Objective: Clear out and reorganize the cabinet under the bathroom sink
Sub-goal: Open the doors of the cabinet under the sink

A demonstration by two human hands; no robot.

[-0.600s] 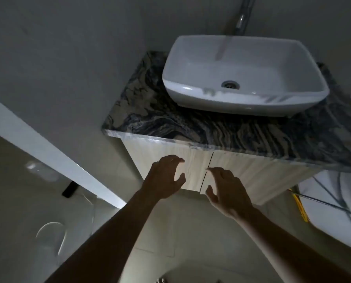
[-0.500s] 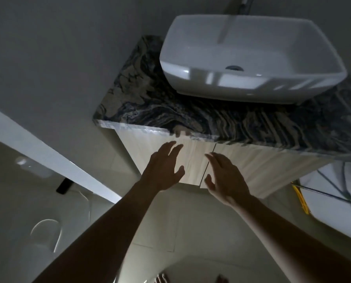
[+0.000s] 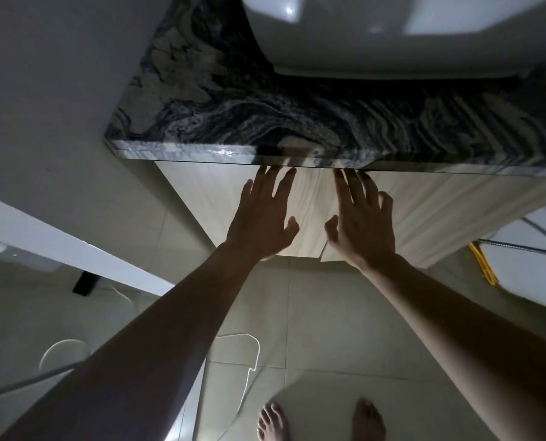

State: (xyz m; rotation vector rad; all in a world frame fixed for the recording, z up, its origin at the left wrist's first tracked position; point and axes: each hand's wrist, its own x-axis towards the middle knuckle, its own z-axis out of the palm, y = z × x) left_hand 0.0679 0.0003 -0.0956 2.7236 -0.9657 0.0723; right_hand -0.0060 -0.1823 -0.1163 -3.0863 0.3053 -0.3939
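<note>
The cabinet under the sink has two pale wood-grain doors, the left door (image 3: 208, 198) and the right door (image 3: 440, 211), both closed. My left hand (image 3: 262, 218) reaches up with straight, spread fingers, its fingertips at the top edge of the left door just under the countertop lip. My right hand (image 3: 360, 224) does the same on the right door beside the middle seam. Neither hand holds anything. The cabinet's inside is hidden.
A dark veined marble countertop (image 3: 265, 122) overhangs the doors, with the white basin (image 3: 392, 43) on it. A yellow item (image 3: 484, 265) and a metal hose lie at the right by a white fixture. My bare feet (image 3: 322, 421) stand on the tiled floor.
The view has tilted down and come closer to the cabinet. Both hands have risen and straightened their fingers up to the doors' top edge under the countertop.
</note>
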